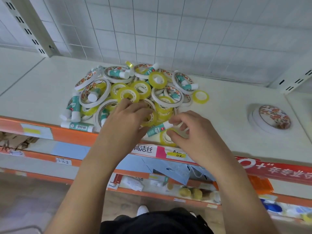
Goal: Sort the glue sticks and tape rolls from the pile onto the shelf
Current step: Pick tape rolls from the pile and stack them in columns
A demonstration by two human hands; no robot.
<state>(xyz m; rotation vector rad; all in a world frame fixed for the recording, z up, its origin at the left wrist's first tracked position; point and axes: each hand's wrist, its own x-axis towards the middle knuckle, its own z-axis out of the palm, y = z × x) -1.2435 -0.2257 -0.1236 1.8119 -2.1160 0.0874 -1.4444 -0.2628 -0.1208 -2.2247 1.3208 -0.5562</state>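
A mixed pile (135, 92) of yellow tape rolls, white double-sided tape rolls and teal-and-white glue sticks lies in the middle of the white shelf (42, 85). My left hand (125, 120) reaches into the pile's near edge, its fingers curled over a yellow tape roll (149, 119). My right hand (190, 134) is at the pile's front right, and its fingers pinch a thin white tape roll (183, 130). Its thumb rests on a yellow roll (166, 138) at the shelf edge. A glue stick (157, 130) lies between my hands.
A small stack of white tape rolls (271, 119) sits apart on the shelf's right side. One lone yellow roll (200, 97) lies just right of the pile. The orange shelf lip (70, 135) runs along the front, with stocked shelves below. A wire grid backs the shelf.
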